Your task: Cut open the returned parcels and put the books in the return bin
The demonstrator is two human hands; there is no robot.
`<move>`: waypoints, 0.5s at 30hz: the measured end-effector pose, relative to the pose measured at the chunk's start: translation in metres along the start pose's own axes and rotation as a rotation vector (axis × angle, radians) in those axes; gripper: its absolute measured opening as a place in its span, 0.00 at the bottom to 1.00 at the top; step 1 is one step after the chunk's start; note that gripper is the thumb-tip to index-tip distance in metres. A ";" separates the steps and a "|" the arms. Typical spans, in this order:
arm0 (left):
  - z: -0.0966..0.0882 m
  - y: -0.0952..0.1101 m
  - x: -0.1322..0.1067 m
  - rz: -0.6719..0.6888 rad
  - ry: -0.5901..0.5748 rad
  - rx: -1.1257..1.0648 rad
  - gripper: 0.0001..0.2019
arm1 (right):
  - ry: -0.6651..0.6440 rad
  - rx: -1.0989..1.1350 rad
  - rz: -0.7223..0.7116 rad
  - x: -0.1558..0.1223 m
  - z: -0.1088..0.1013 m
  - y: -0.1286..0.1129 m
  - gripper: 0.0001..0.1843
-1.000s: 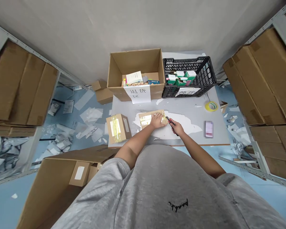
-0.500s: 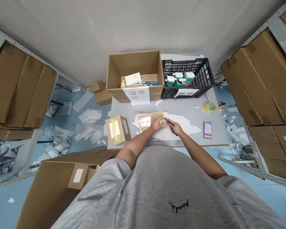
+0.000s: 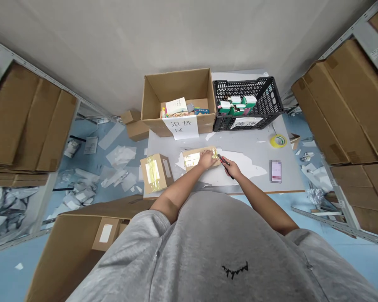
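A small flat cardboard box (image 3: 191, 159) with yellowish tape and a white label lies on the worktable. Over its right part is my left hand (image 3: 207, 158), fingers curled down on the box and holding it. My right hand (image 3: 232, 168) is closed around a red and black utility knife (image 3: 222, 160). The knife's front end points at the taped right end of the box; whether the blade touches the tape is too small to tell. A larger taped cardboard box (image 3: 156, 173) stands to the left of my left forearm.
Behind, an open carton (image 3: 178, 75) holds books, beside a black plastic crate (image 3: 248, 121) with green-and-white boxes. A tape roll (image 3: 277, 141) and a phone (image 3: 275, 172) lie at right. White paper (image 3: 248, 165) covers part of the table (image 3: 227, 140). A large open carton (image 3: 59, 251) stands lower left.
The view has shifted slightly. The knife has turned a little in my right hand, showing more of its red side. My left hand stays on the small box.
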State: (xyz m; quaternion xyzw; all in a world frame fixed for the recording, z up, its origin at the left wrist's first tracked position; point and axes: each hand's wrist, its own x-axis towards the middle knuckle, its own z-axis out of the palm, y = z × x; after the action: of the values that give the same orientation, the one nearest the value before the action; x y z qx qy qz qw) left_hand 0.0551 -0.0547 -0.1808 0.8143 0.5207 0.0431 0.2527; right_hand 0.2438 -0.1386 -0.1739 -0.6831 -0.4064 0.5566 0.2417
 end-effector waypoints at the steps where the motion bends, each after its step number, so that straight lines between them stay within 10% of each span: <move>1: -0.001 0.001 0.001 -0.020 -0.006 0.004 0.17 | 0.000 -0.005 0.000 0.002 0.000 0.000 0.31; 15: 0.006 -0.002 -0.003 0.024 0.018 -0.144 0.14 | 0.057 -0.068 0.036 0.001 0.009 -0.010 0.29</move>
State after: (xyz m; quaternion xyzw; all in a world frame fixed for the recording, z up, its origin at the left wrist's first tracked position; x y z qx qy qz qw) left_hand 0.0546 -0.0588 -0.1865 0.7998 0.5085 0.0910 0.3056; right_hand 0.2326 -0.1331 -0.1692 -0.7139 -0.4057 0.5268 0.2198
